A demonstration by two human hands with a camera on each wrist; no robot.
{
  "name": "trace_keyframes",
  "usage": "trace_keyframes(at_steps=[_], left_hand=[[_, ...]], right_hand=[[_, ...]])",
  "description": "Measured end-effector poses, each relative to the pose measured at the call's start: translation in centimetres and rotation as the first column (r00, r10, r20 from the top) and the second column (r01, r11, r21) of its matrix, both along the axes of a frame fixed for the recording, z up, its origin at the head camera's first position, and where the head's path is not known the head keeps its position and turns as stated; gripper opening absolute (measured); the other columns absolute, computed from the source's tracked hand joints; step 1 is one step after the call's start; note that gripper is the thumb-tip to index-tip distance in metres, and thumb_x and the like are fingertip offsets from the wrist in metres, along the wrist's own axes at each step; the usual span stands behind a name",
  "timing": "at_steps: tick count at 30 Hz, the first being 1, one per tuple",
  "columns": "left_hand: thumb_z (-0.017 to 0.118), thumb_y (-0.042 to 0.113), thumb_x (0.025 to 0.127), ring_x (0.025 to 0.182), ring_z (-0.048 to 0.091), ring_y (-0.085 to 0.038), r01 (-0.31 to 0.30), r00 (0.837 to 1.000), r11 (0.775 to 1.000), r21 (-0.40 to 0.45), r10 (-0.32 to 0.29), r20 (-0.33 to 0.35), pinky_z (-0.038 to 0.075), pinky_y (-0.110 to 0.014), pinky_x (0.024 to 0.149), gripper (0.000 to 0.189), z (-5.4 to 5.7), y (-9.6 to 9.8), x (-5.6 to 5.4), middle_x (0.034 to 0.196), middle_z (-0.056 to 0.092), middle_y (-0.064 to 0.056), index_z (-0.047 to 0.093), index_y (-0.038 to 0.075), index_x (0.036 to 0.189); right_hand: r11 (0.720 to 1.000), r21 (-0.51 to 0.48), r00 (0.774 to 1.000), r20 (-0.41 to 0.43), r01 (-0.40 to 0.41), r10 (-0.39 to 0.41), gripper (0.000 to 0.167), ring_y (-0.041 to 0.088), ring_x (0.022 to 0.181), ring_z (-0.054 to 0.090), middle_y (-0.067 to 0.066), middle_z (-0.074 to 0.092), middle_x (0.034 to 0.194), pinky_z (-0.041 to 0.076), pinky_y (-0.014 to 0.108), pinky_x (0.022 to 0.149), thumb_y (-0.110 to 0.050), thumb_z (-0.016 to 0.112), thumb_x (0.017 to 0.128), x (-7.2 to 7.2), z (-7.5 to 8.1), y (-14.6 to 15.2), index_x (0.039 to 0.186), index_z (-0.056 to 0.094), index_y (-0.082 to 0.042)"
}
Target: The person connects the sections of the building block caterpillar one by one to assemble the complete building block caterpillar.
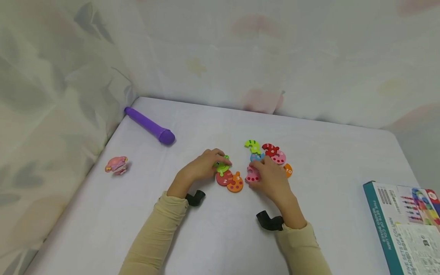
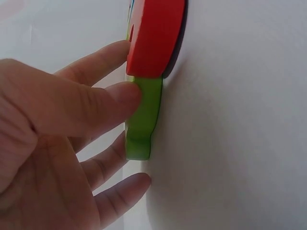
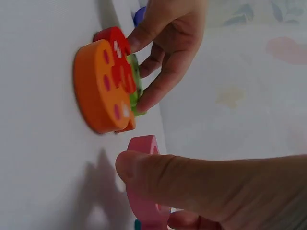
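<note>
At the middle of the table my left hand (image 1: 205,164) holds the green head-shaped puzzle piece (image 1: 222,168) by its edges, thumb on its side in the left wrist view. That green piece joins a red piece (image 1: 224,178) numbered 2, which joins an orange spotted piece (image 1: 235,184) numbered 3. My right hand (image 1: 273,179) pinches a pink spotted piece (image 3: 144,191) between thumb and fingers, just right of the orange one and apart from it. Beyond the right hand lie a light green piece (image 1: 252,145), a partly covered blue piece (image 1: 256,157), a red piece (image 1: 270,149), a pink piece (image 1: 279,157) and an orange piece (image 1: 288,170).
A purple toy microphone (image 1: 148,124) lies at the back left, with a small pink toy figure (image 1: 117,165) nearer. At the right edge sits a printed box (image 1: 402,225). Black wrist-worn devices (image 1: 269,221) sit by both wrists. A patterned cloth (image 1: 213,57) hangs behind the table.
</note>
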State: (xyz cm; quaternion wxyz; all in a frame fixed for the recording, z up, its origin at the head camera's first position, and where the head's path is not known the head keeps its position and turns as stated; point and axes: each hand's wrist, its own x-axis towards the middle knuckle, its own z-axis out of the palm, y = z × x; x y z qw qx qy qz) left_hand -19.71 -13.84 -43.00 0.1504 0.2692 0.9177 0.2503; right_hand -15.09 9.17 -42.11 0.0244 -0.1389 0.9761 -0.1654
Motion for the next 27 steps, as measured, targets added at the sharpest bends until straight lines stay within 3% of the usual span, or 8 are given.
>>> trace_keyframes(at_steps=[6,11,17,21,27], left_hand=[[0.056,-0.007,0.083,0.114,0.043,-0.028,0.007,1.000,1.000,0.008,-0.007,0.001,0.041,-0.038,0.098,0.045,0.1,0.0,-0.2,0.126,0.050,-0.006,0.066,0.022,0.116],[0.056,-0.008,0.083,0.115,0.043,-0.028,0.004,1.000,1.000,0.011,-0.004,0.005,0.040,-0.039,0.099,0.046,0.2,0.0,-0.1,0.127,0.050,-0.007,0.066,0.022,0.116],[0.055,-0.008,0.083,0.114,0.044,-0.029,0.016,1.000,1.000,0.016,-0.015,-0.023,0.041,-0.039,0.098,0.046,0.1,-0.1,0.1,0.127,0.050,-0.008,0.066,0.022,0.116],[0.055,-0.008,0.083,0.114,0.044,-0.029,0.020,1.000,1.000,0.023,-0.019,-0.018,0.041,-0.039,0.098,0.047,0.1,-0.2,0.1,0.127,0.050,-0.009,0.066,0.022,0.117],[0.054,-0.009,0.082,0.114,0.044,-0.030,0.022,1.000,0.999,0.028,-0.021,-0.018,0.040,-0.040,0.098,0.047,0.2,-0.2,0.1,0.127,0.050,-0.009,0.066,0.021,0.117]], right_hand=[[0.981,0.061,0.983,-0.020,-0.182,0.184,0.050,0.023,0.095,0.054,0.005,0.060,0.103,0.048,0.040,0.078,-0.030,0.079,0.071,-1.5,0.8,-0.4,0.117,0.062,-0.019],[0.949,0.104,0.954,0.006,-0.299,0.300,0.045,0.019,0.092,0.053,0.000,0.057,0.098,0.041,0.035,0.075,-0.022,0.077,0.075,-2.5,0.9,-0.5,0.118,0.063,-0.025],[0.902,0.132,0.909,-0.021,-0.410,0.416,0.041,0.018,0.099,0.053,0.001,0.057,0.100,0.038,0.048,0.087,-0.015,0.073,0.078,-2.9,1.2,-0.6,0.116,0.064,-0.028],[0.881,0.139,0.889,-0.014,-0.452,0.458,0.041,0.019,0.098,0.053,0.001,0.057,0.100,0.038,0.049,0.088,-0.015,0.072,0.079,-2.8,1.4,-0.8,0.117,0.064,-0.028],[0.870,0.174,0.883,-0.004,-0.462,0.469,0.039,0.017,0.095,0.052,0.000,0.056,0.098,0.039,0.048,0.089,-0.015,0.070,0.081,-2.8,1.4,-1.2,0.117,0.064,-0.029]])
